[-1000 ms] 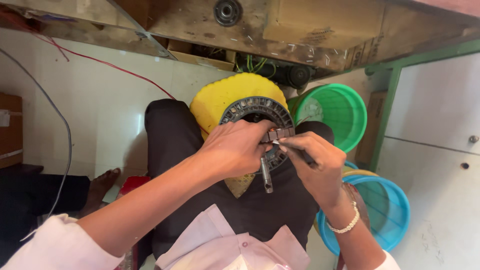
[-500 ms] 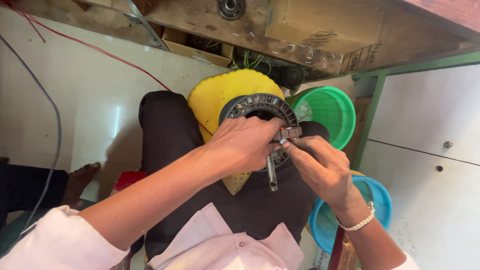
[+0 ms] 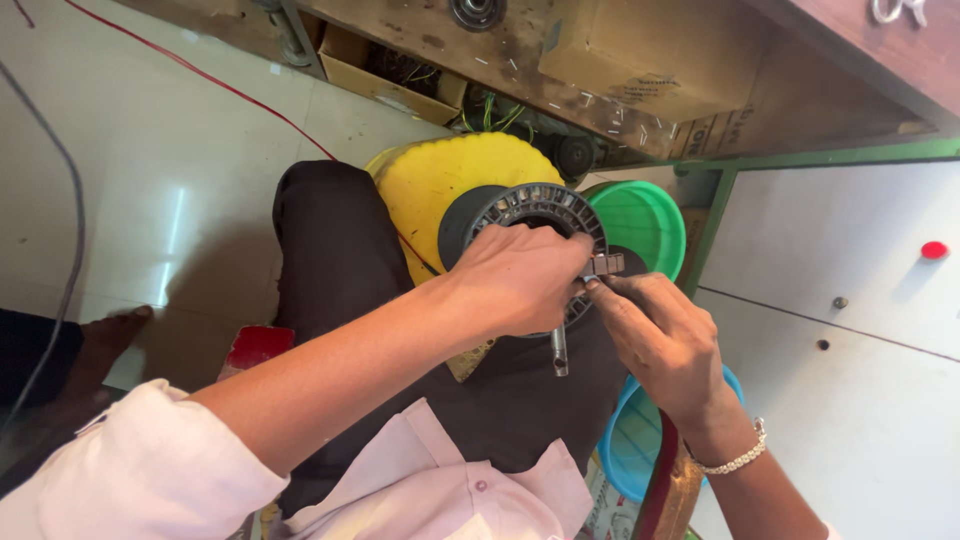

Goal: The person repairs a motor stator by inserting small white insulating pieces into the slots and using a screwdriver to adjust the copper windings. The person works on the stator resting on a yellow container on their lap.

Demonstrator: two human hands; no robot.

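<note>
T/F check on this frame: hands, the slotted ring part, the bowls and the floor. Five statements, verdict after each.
1. The left hand grips the grey slotted ring. True.
2. The right hand lies flat on the floor, away from the ring. False: it is raised at the ring's right edge, fingertips at a small grey piece.
3. A green bowl sits to the right of the ring. True.
4. The basket-like bowl under the right wrist is red. False: the blue bowl lies there.
5. A red wire runs across the pale floor. True.
</note>
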